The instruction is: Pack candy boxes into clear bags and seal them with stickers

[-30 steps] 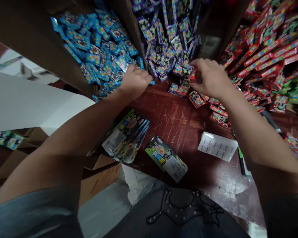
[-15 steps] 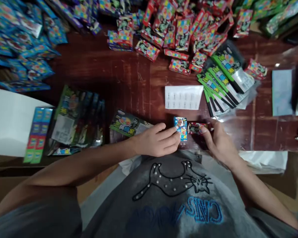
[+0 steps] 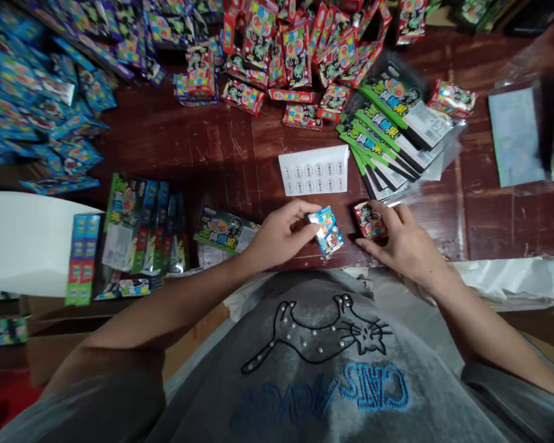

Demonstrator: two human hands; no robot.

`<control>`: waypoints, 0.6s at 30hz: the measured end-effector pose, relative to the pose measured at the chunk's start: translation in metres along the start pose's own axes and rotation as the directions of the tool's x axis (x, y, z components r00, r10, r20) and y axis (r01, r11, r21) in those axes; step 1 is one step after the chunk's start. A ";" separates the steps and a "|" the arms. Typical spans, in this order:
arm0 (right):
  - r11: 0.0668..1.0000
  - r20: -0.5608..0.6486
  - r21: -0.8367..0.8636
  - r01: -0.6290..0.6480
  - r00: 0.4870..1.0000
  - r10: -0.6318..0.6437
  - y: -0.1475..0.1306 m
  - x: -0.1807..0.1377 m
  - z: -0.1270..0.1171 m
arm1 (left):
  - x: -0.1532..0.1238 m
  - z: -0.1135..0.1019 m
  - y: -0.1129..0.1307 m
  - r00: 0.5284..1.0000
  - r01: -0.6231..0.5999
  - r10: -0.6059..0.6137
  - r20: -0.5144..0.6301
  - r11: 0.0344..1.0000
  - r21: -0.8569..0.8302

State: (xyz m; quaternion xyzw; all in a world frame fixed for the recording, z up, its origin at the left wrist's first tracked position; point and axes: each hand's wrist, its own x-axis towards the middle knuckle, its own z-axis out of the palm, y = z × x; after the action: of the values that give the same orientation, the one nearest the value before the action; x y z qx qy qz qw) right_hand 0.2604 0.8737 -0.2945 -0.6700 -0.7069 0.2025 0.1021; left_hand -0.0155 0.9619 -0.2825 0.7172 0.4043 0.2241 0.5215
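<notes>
My left hand [image 3: 277, 237] pinches a small blue box [image 3: 326, 230] at the near edge of the dark red table [image 3: 203, 154]. Just to its right, my right hand [image 3: 404, 243] grips a small red box [image 3: 370, 220]. The two boxes are a little apart. A white sheet of round stickers [image 3: 314, 171] lies just beyond both hands. A green-and-black printed bag [image 3: 226, 231] lies flat to the left of my left hand.
Heaps of blue boxes [image 3: 37, 104] at the far left, purple ones [image 3: 133, 37] behind, red ones [image 3: 300, 49] at the back middle. A fan of green bags [image 3: 392, 132] lies right of the stickers. Filled bags [image 3: 141, 231] and a white sheet [image 3: 18, 243] sit left.
A second ago both hands reached into the far heaps. They have come back to the near table edge, each with a small box, and the view has tilted down.
</notes>
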 end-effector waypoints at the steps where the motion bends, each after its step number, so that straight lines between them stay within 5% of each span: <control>1: 0.999 0.010 -0.045 -0.029 1.000 0.030 0.000 -0.002 0.001 | 0.007 0.001 -0.004 0.997 0.066 -0.063 0.033 0.995 -0.078; 4: 0.994 -0.024 -0.107 0.005 1.000 -0.007 0.003 -0.005 0.002 | 0.019 0.005 -0.016 0.989 0.140 -0.131 0.063 0.977 -0.163; 8: 0.965 0.009 -0.089 0.245 0.969 -0.245 0.016 0.001 -0.002 | 0.007 0.008 -0.019 0.995 0.094 -0.096 -0.013 0.988 -0.120; 11: 0.929 0.129 -0.015 0.369 0.922 -0.364 0.023 0.010 -0.006 | -0.007 0.002 -0.009 1.000 0.009 -0.005 -0.014 0.954 0.301; 13: 0.928 0.112 0.027 0.371 0.922 -0.372 0.024 0.013 -0.010 | -0.010 -0.005 0.002 0.992 -0.129 0.099 0.084 0.773 0.622; 15: 0.944 0.026 0.072 0.323 0.945 -0.326 0.023 0.013 -0.013 | -0.005 -0.010 0.009 0.935 -0.354 0.202 0.292 0.590 0.726; 18: 0.943 -0.151 0.163 0.289 0.952 -0.265 0.021 0.006 -0.011 | 0.012 -0.006 0.009 0.755 -0.649 0.290 0.588 0.455 0.610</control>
State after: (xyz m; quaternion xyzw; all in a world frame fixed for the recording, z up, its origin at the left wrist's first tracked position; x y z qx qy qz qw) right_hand 0.2838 0.8813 -0.2945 -0.5630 -0.7646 0.2072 0.2357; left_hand -0.0100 0.9737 -0.2727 0.9830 0.1226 0.0090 0.1365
